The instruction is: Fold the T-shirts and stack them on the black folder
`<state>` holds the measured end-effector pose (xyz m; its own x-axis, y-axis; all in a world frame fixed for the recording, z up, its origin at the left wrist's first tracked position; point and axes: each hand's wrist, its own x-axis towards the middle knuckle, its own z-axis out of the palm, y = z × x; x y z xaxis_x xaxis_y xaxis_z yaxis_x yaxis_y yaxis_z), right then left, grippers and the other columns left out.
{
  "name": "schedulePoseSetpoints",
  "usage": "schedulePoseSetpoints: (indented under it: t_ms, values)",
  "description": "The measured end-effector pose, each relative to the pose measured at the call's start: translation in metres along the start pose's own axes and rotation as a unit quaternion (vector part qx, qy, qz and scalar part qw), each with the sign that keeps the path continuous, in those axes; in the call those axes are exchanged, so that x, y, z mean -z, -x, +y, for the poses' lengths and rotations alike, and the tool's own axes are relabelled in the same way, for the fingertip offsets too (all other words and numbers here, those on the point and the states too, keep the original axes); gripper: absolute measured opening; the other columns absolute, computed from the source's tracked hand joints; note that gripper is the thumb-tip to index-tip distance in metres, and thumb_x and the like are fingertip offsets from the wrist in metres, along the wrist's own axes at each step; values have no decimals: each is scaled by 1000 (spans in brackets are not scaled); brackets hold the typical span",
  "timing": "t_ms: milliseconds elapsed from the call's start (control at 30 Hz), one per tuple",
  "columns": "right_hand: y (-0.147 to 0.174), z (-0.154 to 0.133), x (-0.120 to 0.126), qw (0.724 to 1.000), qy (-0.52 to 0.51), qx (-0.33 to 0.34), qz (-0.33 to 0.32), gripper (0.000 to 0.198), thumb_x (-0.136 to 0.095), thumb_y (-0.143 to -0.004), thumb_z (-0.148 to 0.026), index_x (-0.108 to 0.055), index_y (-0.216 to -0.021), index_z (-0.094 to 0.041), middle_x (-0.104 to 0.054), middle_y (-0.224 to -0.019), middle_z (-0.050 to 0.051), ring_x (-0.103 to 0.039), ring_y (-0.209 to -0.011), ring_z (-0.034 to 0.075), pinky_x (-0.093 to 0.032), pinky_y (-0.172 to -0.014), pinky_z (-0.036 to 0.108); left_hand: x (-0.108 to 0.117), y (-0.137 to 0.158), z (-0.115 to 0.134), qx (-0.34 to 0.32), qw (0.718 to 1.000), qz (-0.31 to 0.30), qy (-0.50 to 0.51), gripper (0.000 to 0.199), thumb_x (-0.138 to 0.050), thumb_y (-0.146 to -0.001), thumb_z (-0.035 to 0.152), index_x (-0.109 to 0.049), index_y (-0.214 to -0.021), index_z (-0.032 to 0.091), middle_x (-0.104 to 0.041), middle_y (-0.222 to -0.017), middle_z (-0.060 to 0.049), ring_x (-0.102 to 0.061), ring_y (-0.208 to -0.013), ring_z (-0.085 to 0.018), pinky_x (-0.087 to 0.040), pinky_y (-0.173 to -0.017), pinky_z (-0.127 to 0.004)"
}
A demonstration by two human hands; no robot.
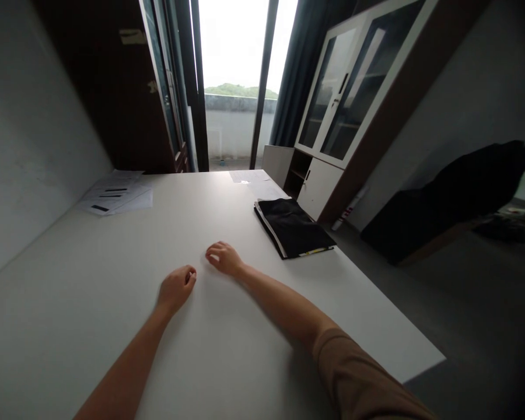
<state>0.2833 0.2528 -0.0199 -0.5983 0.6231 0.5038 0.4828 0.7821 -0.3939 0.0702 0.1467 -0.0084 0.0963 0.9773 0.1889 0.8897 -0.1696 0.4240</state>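
My left hand rests on the white table with its fingers curled in toward the thumb. I see nothing held in it. A little farther forward and to the right, my right hand lies on the tabletop, its fingers loosely bent and a gap showing between them and the thumb. It holds nothing. The two hands are close together but apart. Nearest to my right hand is a flat black fabric folder, with pale sheet edges showing along its left side. Neither hand touches it.
Printed papers lie at the table's far left by the wall. More sheets lie at the far right corner. Beyond stand a glass door and a white cabinet with one lower door open. At right is a large black object.
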Motion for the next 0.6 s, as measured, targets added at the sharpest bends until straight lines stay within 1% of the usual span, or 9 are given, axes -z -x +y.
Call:
schedulePoseSetpoints:
  t_ms: [67, 100, 133, 200, 267, 333, 433, 500, 600]
  values:
    - [-4, 29, 30, 988, 55, -114, 90, 16, -56, -101, -26, -71, -105, -23, -71, -111, 6, -60, -105, 21, -43, -99, 36, 1, -2, 0, 9, 1000, -5, 6, 23, -45, -97, 34, -66, -96, 25, -70, -85, -1, -63, -80, -19, -38, -71, -28]
    - [-6, 44, 47, 968, 96, -186, 140, 18, -55, -101, -27, -70, -110, -22, -69, -114, 8, -58, -109, 23, -42, -101, 38, 1, -3, 0, 17, 1000, -9, 9, 23, -45, -98, 35, -66, -96, 25, -70, -85, -1, -64, -80, -19, -37, -70, -28]
    - [-8, 60, 64, 943, 140, -247, 172, 22, -55, -101, -28, -68, -117, -21, -68, -119, 10, -56, -114, 26, -40, -103, 40, 1, -4, 0, 28, 999, -12, 12, 25, -44, -98, 36, -66, -95, 25, -71, -86, -1, -64, -79, -19, -36, -68, -27]
    - [-11, 88, 94, 895, 221, -340, 188, 34, -60, -98, -32, -62, -130, -20, -61, -131, 15, -51, -122, 30, -39, -104, 43, 2, -7, -1, 51, 999, -15, 13, 26, -44, -99, 37, -67, -95, 26, -71, -86, -1, -64, -78, -19, -34, -65, -27]
    - [-11, 108, 114, 852, 276, -414, 164, 45, -65, -95, -35, -58, -136, -18, -56, -136, 18, -47, -125, 33, -38, -104, 46, 1, -8, -2, 62, 998, -15, 11, 27, -44, -99, 38, -67, -95, 26, -72, -86, -1, -65, -78, -20, -33, -64, -28]
    - [-8, 120, 125, 823, 304, -462, 130, 44, -67, -93, -35, -60, -133, -16, -56, -135, 21, -46, -126, 34, -37, -103, 47, 1, -8, -3, 61, 998, -15, 14, 27, -44, -99, 38, -67, -94, 26, -73, -87, -1, -65, -79, -20, -33, -64, -28]
    - [-5, 126, 134, 809, 303, -490, 117, 29, -56, -98, -32, -67, -120, -16, -60, -128, 20, -47, -124, 33, -37, -102, 47, 3, -6, -4, 55, 998, -18, 21, 27, -44, -99, 37, -68, -94, 26, -73, -87, -1, -65, -78, -20, -34, -63, -27]
    - [-6, 126, 143, 803, 274, -511, 140, 29, -48, -100, -29, -70, -116, -17, -64, -124, 18, -52, -119, 31, -39, -99, 44, 4, -6, -4, 55, 998, -20, 22, 27, -44, -99, 37, -68, -95, 26, -73, -87, -2, -66, -77, -20, -34, -63, -27]
    - [-17, 120, 158, 793, 221, -527, 210, 33, -42, -101, -28, -68, -118, -18, -68, -118, 15, -58, -112, 29, -42, -96, 41, 5, -9, -3, 56, 998, -16, 30, 26, -46, -98, 37, -69, -94, 26, -73, -86, -2, -65, -77, -19, -35, -63, -27]
